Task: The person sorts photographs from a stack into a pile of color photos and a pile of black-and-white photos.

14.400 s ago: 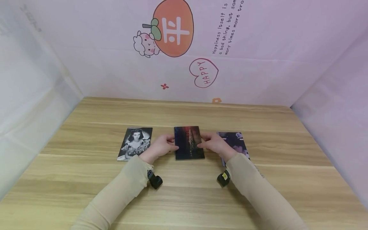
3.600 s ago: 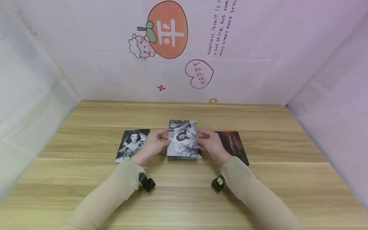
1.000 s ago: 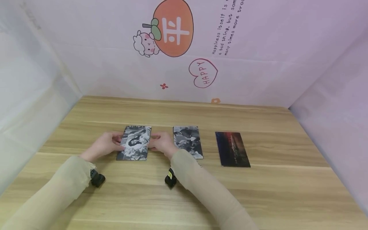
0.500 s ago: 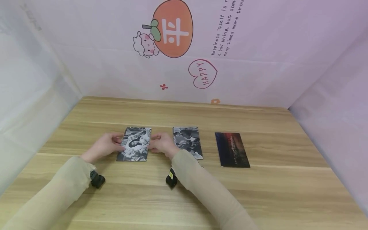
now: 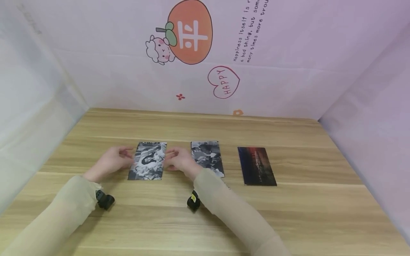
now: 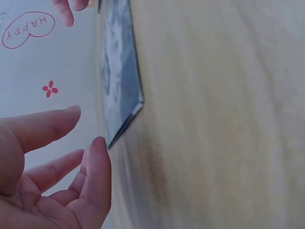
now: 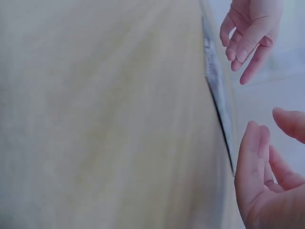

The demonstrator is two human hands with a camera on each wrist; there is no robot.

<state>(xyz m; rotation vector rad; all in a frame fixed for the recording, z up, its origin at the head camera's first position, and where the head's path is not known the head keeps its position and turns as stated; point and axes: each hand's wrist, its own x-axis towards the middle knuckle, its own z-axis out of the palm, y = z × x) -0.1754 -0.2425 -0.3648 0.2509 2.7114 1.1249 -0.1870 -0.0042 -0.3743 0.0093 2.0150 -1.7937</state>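
A black-and-white photo card (image 5: 148, 161) showing a reclining figure lies flat at the left of the row. On either side of it are my hands, fingers relaxed and apart from its edges. My left hand (image 5: 112, 161) is just off its left edge; in the left wrist view a small gap shows between the fingertips (image 6: 99, 145) and the card's corner. The right hand (image 5: 180, 160) hovers between this card and a second black-and-white card (image 5: 209, 156), whose lower left part is behind the hand and wrist. A dark red-and-blue card (image 5: 257, 166) lies farther right.
The cards lie on a wood-grain table (image 5: 179, 220). Behind it stands a white printed backdrop (image 5: 282, 85), with pale sheets at both sides. Black wrist cameras (image 5: 105, 201) hang below the cuffs.
The reclining-figure card went from the middle to the left, over the portrait card. Earlier, the dark red card moved from middle to right. Within the last half second, both hands let go.
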